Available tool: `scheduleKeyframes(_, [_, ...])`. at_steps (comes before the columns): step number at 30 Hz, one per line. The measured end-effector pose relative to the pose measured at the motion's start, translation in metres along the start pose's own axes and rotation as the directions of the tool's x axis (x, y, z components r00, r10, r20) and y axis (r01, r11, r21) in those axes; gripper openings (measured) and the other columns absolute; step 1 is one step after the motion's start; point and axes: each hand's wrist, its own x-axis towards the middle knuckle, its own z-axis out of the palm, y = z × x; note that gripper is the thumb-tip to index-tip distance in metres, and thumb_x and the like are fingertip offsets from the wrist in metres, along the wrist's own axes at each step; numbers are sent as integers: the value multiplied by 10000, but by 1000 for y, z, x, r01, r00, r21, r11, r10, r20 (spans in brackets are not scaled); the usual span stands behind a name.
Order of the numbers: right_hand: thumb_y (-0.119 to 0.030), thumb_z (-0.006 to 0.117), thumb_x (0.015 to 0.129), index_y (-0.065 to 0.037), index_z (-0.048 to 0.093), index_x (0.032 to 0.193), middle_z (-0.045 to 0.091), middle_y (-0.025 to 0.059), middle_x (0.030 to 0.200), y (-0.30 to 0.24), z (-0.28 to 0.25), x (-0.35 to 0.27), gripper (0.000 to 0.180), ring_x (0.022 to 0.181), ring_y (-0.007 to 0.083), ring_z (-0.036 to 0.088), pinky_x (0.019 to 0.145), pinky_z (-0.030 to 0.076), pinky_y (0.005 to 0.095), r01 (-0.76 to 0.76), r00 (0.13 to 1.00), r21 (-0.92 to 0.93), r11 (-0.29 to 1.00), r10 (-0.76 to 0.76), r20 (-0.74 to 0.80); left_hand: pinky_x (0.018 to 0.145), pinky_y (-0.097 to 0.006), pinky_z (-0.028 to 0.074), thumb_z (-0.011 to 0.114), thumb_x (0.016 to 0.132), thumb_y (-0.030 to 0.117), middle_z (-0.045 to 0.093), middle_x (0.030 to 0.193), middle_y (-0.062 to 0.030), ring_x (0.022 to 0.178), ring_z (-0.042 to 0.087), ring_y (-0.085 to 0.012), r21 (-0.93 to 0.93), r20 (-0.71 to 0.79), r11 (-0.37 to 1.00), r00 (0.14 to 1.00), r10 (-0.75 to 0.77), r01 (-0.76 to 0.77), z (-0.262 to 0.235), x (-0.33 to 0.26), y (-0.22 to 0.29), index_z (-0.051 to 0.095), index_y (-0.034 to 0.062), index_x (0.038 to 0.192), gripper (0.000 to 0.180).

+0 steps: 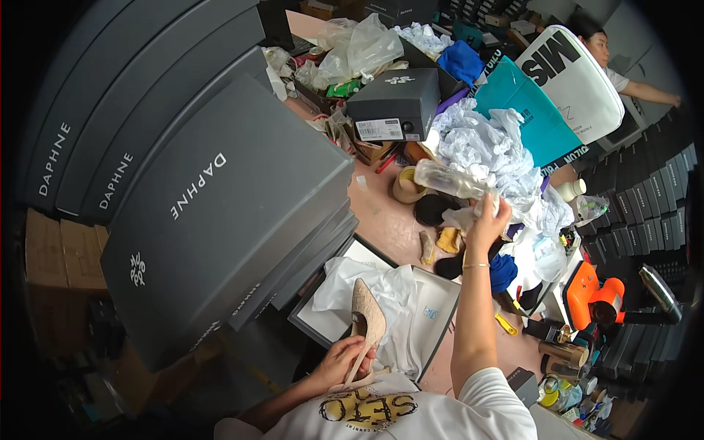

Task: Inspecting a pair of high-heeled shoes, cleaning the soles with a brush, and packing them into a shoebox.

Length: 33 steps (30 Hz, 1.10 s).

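Evidently, the left hand (342, 362) pinches the beige shoe (371, 314) rearward, toe pointing away, while the farther right hand (489, 222) grips clear plastic (449, 180).

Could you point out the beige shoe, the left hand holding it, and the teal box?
Beige shoe (372, 312): head view, on its upper.
Left hand (343, 363): head view, on the middle of the hand.
Teal box (522, 110): head view, on its broad face.

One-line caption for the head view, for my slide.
Left hand holds a beige shoe, toe over an open box; right hand grips clear plastic.
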Motion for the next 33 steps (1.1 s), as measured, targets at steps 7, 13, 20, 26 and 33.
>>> scheduleKeyframes(7, [-90,686,763,-56,524,1084,525,194,1139,28,78,-21,361,1016,395,530,848,459,409,718,573,-406,565,-150,806,616,-227,431,374,986,164,541,774,-51,649,501,-102,186,-100,981,992,79,-59,9,-16,7,550,-38,970,269])
scheduleKeyframes(13, [-126,617,836,-34,664,924,599,185,884,17,82,0,136,789,339,590,719,475,394,671,668,-466,576,-199,717,636,-196,467,391,1007,260,567,794,-6,666,534,-62,134,-103,981,982,158,-144,5,-28,-1,579,-6,1116,344])
scheduleKeyframes(20, [-144,638,879,-13,656,949,635,22,781,-135,-30,-156,150,700,78,564,632,471,238,-65,399,-587,807,561,726,755,-269,417,355,1010,322,528,772,-42,751,484,-121,-45,-75,983,982,175,-179,14,-34,-5,550,-23,1060,400])
scheduleKeyframes(26, [-4,662,811,22,639,940,639,96,879,-180,-101,-271,133,740,165,614,636,491,275,42,661,-433,901,300,688,715,-215,450,366,1004,386,537,859,-19,759,511,-80,78,12,994,997,80,-81,33,-30,-5,514,-9,1189,460])
scheduleKeyframes(33, [12,670,758,13,622,960,595,122,826,-184,-96,-278,207,700,269,606,607,489,318,407,727,-408,817,-19,686,770,-238,457,326,1010,409,548,946,-39,842,523,-90,163,159,986,987,12,-39,42,-31,-14,487,6,1221,483])
